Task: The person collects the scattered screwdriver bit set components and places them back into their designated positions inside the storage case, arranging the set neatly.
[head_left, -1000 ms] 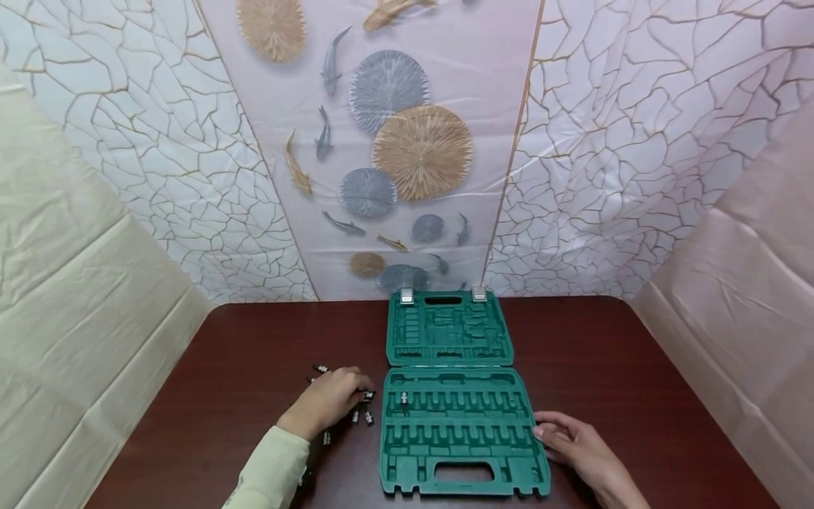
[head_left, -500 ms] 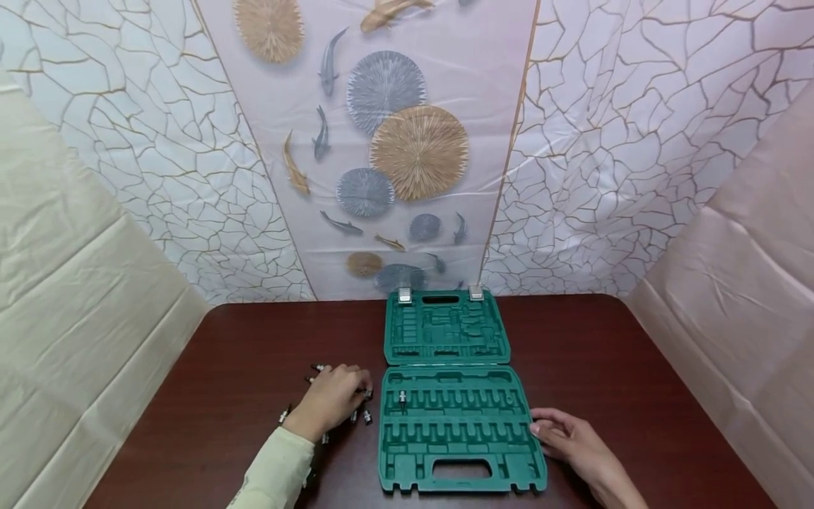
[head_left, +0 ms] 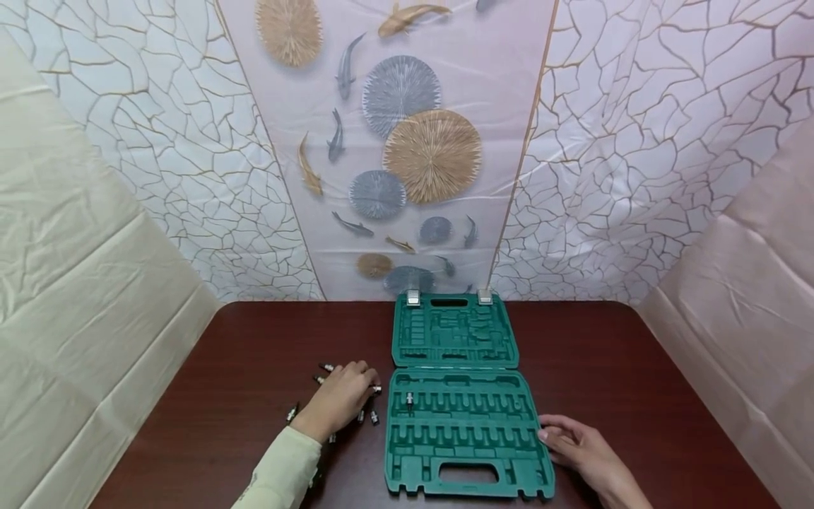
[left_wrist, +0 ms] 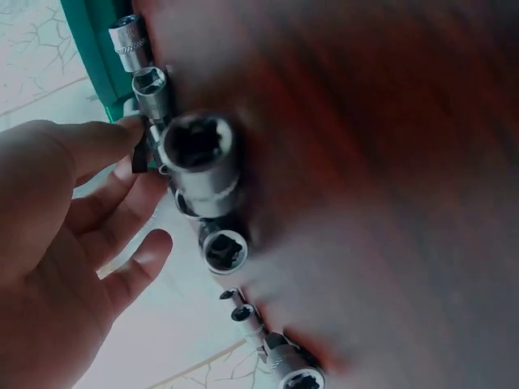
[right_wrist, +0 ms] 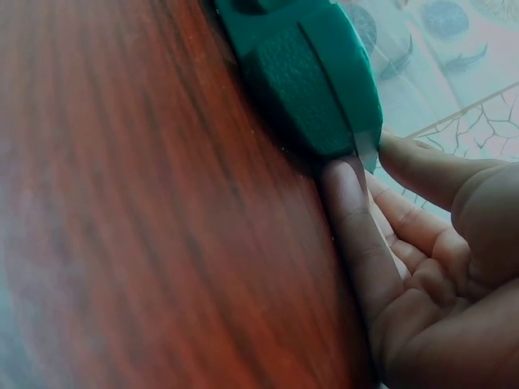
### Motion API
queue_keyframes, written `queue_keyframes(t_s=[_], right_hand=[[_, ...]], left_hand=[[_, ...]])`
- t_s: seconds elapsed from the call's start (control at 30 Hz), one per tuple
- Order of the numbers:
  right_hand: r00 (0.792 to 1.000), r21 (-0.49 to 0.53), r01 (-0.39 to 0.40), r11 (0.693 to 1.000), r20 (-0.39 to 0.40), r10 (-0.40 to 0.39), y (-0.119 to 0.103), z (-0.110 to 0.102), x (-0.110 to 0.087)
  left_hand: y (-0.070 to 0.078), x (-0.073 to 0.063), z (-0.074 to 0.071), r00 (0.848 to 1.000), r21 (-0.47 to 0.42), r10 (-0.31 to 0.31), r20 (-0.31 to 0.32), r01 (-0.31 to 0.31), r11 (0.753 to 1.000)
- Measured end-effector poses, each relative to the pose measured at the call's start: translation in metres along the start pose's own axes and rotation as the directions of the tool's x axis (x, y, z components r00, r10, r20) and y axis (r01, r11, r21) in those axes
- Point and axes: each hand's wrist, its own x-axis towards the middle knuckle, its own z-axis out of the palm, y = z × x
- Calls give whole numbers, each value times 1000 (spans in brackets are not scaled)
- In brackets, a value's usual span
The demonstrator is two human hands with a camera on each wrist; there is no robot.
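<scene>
My left hand (head_left: 340,399) is over a scatter of small metal bit sockets at the left of the case. In the left wrist view, its thumb and a finger pinch a small dark-tipped bit socket (left_wrist: 140,152), partly covered by the fingertips. More bit sockets (left_wrist: 201,158) lie beside the hand, with silver square-drive ends. A green tool case (head_left: 467,452) lies open, lid away from me. One bit socket (head_left: 410,401) sits in the leftmost upper slot of its near half. My right hand (head_left: 581,449) grips the case's right edge between thumb and finger.
The dark red-brown wooden table (head_left: 254,346) reaches back to a patterned cloth backdrop (head_left: 439,155). Cream cloth walls (head_left: 95,283) stand at both sides. Several loose bit sockets (head_left: 292,413) lie around my left forearm and hand.
My left fingers shift slightly, and a bit socket now shows at their tips, close to the case. My right hand stays at the case edge. The head view has shifted slightly.
</scene>
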Motion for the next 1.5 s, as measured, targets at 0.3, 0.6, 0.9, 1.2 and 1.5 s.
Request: queue_keyframes(t_s=[0.3,0.6,0.9,1.2,1.5], right_hand=[[999,-2,20,1000,32,-20,2,-4,-1],[996,7,45,999,83,-45,3,-6,0],[998,9,41,999,57,-41,3,-4,1],[999,17,25,1000,33,-26,1,-2,0],[997,15,39,999,61,-40,4,-4,1]], left_hand=[[7,4,-12,993,-198,-114,-15,109,974],[15,4,-22,972,-351,-233,-22,211,912],[26,6,-30,945,-513,-326,-33,264,817],[31,6,-29,935,-692,-354,27,273,669],[37,6,-14,933,-854,-333,135,280,438]])
